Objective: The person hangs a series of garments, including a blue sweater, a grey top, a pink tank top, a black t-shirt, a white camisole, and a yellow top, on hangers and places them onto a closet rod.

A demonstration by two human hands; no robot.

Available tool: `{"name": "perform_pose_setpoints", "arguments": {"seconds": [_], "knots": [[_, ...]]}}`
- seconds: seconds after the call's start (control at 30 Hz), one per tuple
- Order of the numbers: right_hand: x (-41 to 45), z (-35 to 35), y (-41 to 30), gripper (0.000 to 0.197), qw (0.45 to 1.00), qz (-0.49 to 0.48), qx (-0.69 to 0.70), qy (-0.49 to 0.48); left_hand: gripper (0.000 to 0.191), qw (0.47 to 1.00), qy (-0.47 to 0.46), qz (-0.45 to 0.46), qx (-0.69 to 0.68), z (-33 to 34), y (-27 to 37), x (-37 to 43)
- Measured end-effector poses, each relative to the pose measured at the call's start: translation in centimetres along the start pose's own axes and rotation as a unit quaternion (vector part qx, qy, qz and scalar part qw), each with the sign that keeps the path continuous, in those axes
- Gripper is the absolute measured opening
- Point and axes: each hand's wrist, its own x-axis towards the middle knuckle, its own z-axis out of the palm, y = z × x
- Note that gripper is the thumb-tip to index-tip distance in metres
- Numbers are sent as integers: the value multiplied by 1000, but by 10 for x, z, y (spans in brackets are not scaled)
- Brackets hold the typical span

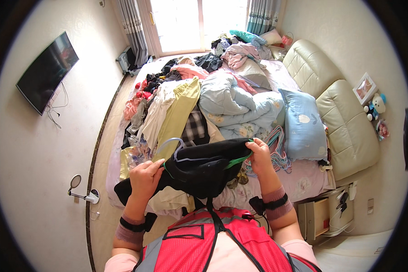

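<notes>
Between my two hands a black garment with green trim (pixel 204 170) is stretched above the near edge of the bed. My left hand (pixel 146 178) pinches its left edge, and my right hand (pixel 259 154) grips its upper right corner. A pale blue hanger (pixel 182 149) lies partly inside the garment, its hook showing at the top. Behind it on the bed are yellow-green trousers (pixel 176 112), a black-and-white checked garment (pixel 194 127) and a heap of mixed clothes. Several pastel hangers (pixel 278 153) lie bunched near my right hand.
A crumpled light blue quilt (pixel 241 105) and a blue pillow (pixel 302 124) lie on the bed, beside a cream padded headboard (pixel 346 125). At the lower right stands a bedside cabinet with an open drawer (pixel 318 217). A television (pixel 47 71) hangs on the left wall.
</notes>
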Motion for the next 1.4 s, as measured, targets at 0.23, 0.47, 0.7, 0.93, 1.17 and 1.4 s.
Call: {"name": "perform_pose_setpoints", "arguments": {"seconds": [0.23,0.47,0.7,0.93,1.17,1.4], "knots": [[-52,46,-10,14,929,2,-212,-302,18,994,63,-66,55,19,-9,5],[-51,49,-13,18,798,-201,-496,-278,19,980,119,-48,-151,5,-5,15],[-37,79,-32,27,700,-465,-537,-75,19,975,113,-12,-193,11,-8,15],[-33,78,-22,23,700,-439,-544,-144,18,968,94,-16,-234,8,-1,21],[-38,91,-14,19,714,-430,-523,-180,20,967,70,-14,-243,10,4,20],[-50,116,2,6,749,-370,-503,-220,21,976,-22,77,-204,23,24,18]]}}
